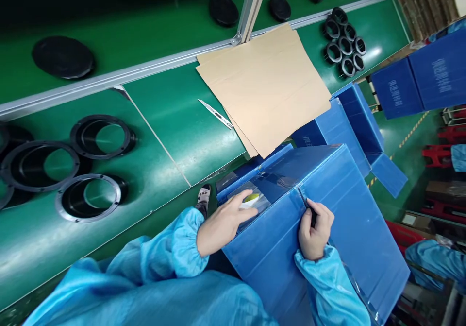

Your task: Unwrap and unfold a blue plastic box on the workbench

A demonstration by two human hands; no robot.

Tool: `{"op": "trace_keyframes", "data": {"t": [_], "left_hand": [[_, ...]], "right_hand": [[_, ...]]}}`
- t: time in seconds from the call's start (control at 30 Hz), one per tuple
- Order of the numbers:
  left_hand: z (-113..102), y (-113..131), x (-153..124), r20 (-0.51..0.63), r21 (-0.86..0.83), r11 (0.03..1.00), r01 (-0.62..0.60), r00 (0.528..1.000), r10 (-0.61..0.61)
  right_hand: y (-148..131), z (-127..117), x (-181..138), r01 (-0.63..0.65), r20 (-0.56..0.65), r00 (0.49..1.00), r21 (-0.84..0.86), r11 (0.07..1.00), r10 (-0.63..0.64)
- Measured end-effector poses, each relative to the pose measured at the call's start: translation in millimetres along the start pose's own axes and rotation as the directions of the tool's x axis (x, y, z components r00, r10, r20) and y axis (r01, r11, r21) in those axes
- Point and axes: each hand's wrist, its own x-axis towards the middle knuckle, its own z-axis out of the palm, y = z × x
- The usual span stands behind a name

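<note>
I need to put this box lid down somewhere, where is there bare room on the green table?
Bare green table lies between the black rings and the cardboard sheets, with only a utility knife near the sheets. It is crowded at the ring cluster on the left and by the small black rings far right.

Left hand (224, 224): fingertips cover part of a yellow-green item (251, 198) in the blue box (327, 209) opening; item not identifiable. Right hand (315, 229): closed around a thin dark tool (307, 207); only the tip shows, type unclear. Box lower corner cut off at bottom right edge. Black rings (22, 165) at far left cropped by the frame edge. Printing on the blue panels (440, 76), upper right, too small to read. A second person's sleeve (437, 260) at lower right is cropped, hand out of view.
</note>
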Motion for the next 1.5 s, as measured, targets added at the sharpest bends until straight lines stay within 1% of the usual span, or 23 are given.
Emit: {"op": "trace_keyframes", "data": {"t": [0.17,0.33,0.43,0.53,0.6,0.67,0.7,0.8,0.87,0.9,1.0,1.1,1.17,1.27,1.33,1.5], "left_hand": [[-3.1,11.4,1.7,0.145,0.172,0.985,0.010,0.989,-0.035],[-3.7,12.5,13.6,0.219,0.277,0.960,0.036,0.971,-0.100],[-7.5,16.4,26.7,0.312,0.369,0.929,0.004,0.942,-0.127],[-12.2,23.2,43.0,0.411,0.449,0.893,-0.045,0.897,-0.161],[-14.8,26.1,52.0,0.444,0.479,0.877,-0.043,0.873,-0.200],[-16.8,25.7,55.9,0.455,0.492,0.870,-0.038,0.863,-0.220],[-17.6,24.6,55.5,0.454,0.484,0.874,-0.041,0.866,-0.211],[-18.8,20.4,47.7,0.403,0.433,0.900,-0.047,0.903,-0.147],[-18.7,20.1,42.0,0.362,0.434,0.901,-0.031,0.921,-0.143],[-18.5,20.9,40.7,0.361,0.448,0.894,-0.021,0.919,-0.160],[-19.0,25.5,44.4,0.400,0.481,0.877,0.007,0.888,-0.227],[-22.0,30.5,54.8,0.416,0.453,0.891,0.014,0.881,-0.225],[-23.7,34.5,60.4,0.418,0.464,0.886,0.005,0.881,-0.224],[-22.8,41.8,63.4,0.416,0.551,0.835,0.009,0.864,-0.284],[-20.5,46.3,63.8,0.417,0.576,0.817,0.020,0.853,-0.314],[-18.3,49.1,73.1,0.435,0.535,0.840,0.089,0.824,-0.364]], "right_hand": [[0.0,1.1,0.5,0.001,-0.008,1.000,0.002,1.000,-0.001],[-0.7,2.1,1.8,0.017,-0.030,0.999,0.012,1.000,-0.016],[0.1,2.7,1.5,0.021,-0.038,0.999,0.023,1.000,-0.020],[1.9,3.6,0.3,0.026,-0.045,0.999,0.028,0.999,-0.025],[2.7,4.3,-0.5,0.028,-0.052,0.998,0.032,0.999,-0.027],[2.7,4.8,-0.7,0.028,-0.059,0.998,0.037,0.999,-0.026],[2.5,4.9,-0.7,0.026,-0.062,0.998,0.038,0.999,-0.024],[1.5,5.1,0.0,0.015,-0.062,0.998,0.044,0.999,-0.012],[1.4,5.3,0.3,0.010,-0.061,0.998,0.048,0.999,-0.007],[1.7,5.5,0.3,0.011,-0.064,0.998,0.049,0.999,-0.008],[3.3,6.1,-0.5,0.015,-0.071,0.997,0.050,0.999,-0.011],[4.7,6.7,-1.3,0.014,-0.065,0.998,0.054,0.998,-0.010],[4.7,7.0,-1.4,0.016,-0.068,0.998,0.052,0.999,-0.012],[4.0,7.4,-0.6,0.018,-0.073,0.997,0.048,0.999,-0.014],[4.0,7.6,-0.4,0.016,-0.073,0.997,0.048,0.999,-0.012],[11.4,8.7,-4.1,0.072,-0.076,0.995,0.055,0.996,-0.067]]}}
